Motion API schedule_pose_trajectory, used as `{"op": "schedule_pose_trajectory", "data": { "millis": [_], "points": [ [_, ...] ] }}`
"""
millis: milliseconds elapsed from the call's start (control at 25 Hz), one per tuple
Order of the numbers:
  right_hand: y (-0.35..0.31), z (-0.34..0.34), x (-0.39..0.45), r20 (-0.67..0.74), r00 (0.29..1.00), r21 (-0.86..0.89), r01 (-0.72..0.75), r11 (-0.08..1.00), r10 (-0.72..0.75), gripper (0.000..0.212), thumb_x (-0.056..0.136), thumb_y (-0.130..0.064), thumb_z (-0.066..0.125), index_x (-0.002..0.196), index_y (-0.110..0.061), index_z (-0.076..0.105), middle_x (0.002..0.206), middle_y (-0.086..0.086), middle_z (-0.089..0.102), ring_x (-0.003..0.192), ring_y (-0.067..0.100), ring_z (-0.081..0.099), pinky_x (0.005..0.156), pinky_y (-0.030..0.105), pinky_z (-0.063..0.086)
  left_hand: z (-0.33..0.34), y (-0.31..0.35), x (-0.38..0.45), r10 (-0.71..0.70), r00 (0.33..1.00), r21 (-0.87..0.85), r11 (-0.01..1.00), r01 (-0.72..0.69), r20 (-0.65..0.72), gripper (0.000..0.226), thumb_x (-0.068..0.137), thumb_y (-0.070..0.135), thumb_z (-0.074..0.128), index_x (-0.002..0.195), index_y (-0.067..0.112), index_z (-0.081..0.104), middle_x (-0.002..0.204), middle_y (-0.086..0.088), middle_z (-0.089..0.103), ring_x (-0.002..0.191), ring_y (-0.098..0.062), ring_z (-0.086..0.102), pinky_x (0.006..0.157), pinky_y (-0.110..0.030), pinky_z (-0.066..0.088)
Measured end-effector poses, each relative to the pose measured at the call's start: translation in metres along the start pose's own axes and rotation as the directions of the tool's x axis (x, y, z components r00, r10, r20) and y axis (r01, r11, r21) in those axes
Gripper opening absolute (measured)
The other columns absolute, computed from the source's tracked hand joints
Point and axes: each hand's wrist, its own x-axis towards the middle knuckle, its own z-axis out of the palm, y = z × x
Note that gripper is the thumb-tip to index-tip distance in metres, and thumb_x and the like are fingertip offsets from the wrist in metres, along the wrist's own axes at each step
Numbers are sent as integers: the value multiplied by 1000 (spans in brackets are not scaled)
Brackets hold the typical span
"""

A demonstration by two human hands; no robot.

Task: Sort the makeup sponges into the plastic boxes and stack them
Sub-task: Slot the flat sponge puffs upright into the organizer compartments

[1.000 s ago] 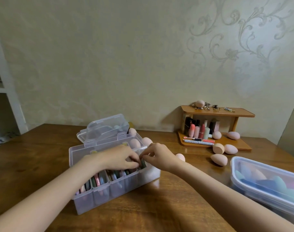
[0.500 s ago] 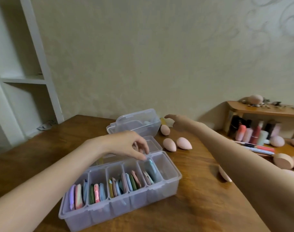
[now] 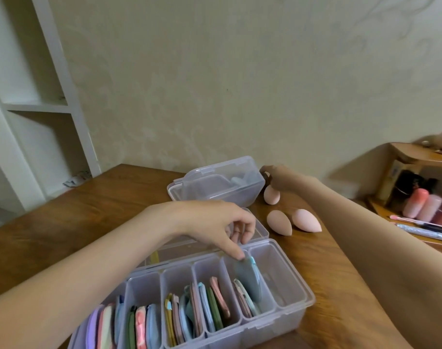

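Makeup sponges of two kinds show here: flat puffs stand on edge in the divided plastic box (image 3: 285, 306) at the near edge of the wooden table (image 3: 114, 205), and three pink egg-shaped sponges lie loose on the tabletop beyond it. The divided box has a row of compartments; the one at its right end holds nothing, while the others carry pink, blue, green and yellow puffs packed side by side. Behind it a second clear box (image 3: 214, 190) sits with its lid tilted up. The left hand (image 3: 214, 225) hovers over the divided box, fingers curled downward, its fingertips touching the top edge of a teal puff (image 3: 248, 275) that stands tilted in the second compartment from the right. The right hand (image 3: 281, 178) reaches past the second box, fingers curled round a small dark object I cannot identify, just above the farthest pink sponge (image 3: 271, 196). The two nearer sponges (image 3: 280, 222) lie side by side, touching.
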Motion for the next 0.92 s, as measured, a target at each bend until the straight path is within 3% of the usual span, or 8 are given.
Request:
{"op": "schedule_pose_trajectory", "data": {
  "millis": [160, 320, 400, 520, 640, 720, 800, 920],
  "points": [
    [12, -11, -24, -80, 994, 59, -72, 996, 76, 33, 91, -4, 47, 122, -6, 58, 123, 13, 60, 111, 29, 56, 88, 32, 47, 6, 6, -6, -13, 998, 28, 1000, 15, -69, 14, 83, 20, 68, 86, 20, 55, 76, 14, 54, 62, 2, 49, 65, -13, 44],
    [30, -32, -70, -149, 980, 146, -109, 983, 130, 28, 93, -10, 46, 115, -1, 62, 110, 16, 67, 97, 30, 62, 75, 32, 49, 13, 15, -24, -49, 981, 64, 996, 62, -186, 8, 89, 27, 61, 96, 24, 61, 93, 13, 61, 77, 2, 55, 74, -15, 46],
    [28, -47, -99, -228, 968, 280, -35, 959, 102, 27, 94, -17, 48, 111, -1, 63, 98, 14, 69, 85, 28, 64, 70, 32, 50, 17, 19, -36, -58, 972, 34, 997, 68, -228, 14, 91, 28, 57, 103, 26, 64, 103, 12, 62, 91, 2, 58, 84, -17, 48],
    [3, -67, -152, -301, 951, 404, 199, 893, -75, 22, 92, -20, 56, 104, -4, 66, 89, 13, 72, 81, 30, 68, 78, 38, 56, 29, 27, -50, -68, 977, 69, 994, 84, -204, 19, 91, 31, 56, 108, 34, 63, 115, 8, 55, 107, -4, 54, 97, -26, 46],
    [-34, -73, -200, -239, 909, 297, 403, 866, -341, 14, 86, -19, 64, 96, -13, 71, 86, 3, 73, 79, 19, 67, 77, 30, 52, 37, 31, -51, -75, 977, 203, 972, 117, -201, 24, 91, 34, 56, 113, 32, 64, 121, 3, 50, 110, -10, 51, 99, -32, 43],
    [-48, -67, -220, -145, 892, 149, 448, 882, -428, 12, 84, -23, 64, 92, -18, 72, 84, -3, 72, 77, 12, 64, 77, 26, 52, 39, 31, -50, -66, 970, 228, 966, 120, -233, 26, 89, 30, 58, 113, 26, 67, 121, 2, 52, 110, -13, 52, 99, -33, 43],
    [-55, -56, -232, -51, 897, 1, 439, 898, -439, 12, 84, -25, 60, 89, -24, 71, 81, -7, 70, 74, 9, 61, 83, 33, 52, 41, 31, -51, -71, 968, 223, 967, 127, -240, 25, 89, 27, 59, 112, 24, 69, 120, 4, 51, 112, -13, 52, 99, -32, 43],
    [-56, -35, -241, 62, 930, 32, 362, 932, -363, 20, 87, -21, 57, 107, -19, 60, 98, 1, 66, 86, 14, 57, 83, 31, 51, 44, 34, -50, -49, 957, 228, 966, 118, -287, 19, 89, 28, 60, 102, 27, 73, 120, 7, 48, 115, -10, 39, 99, -32, 38]
  ]
}}
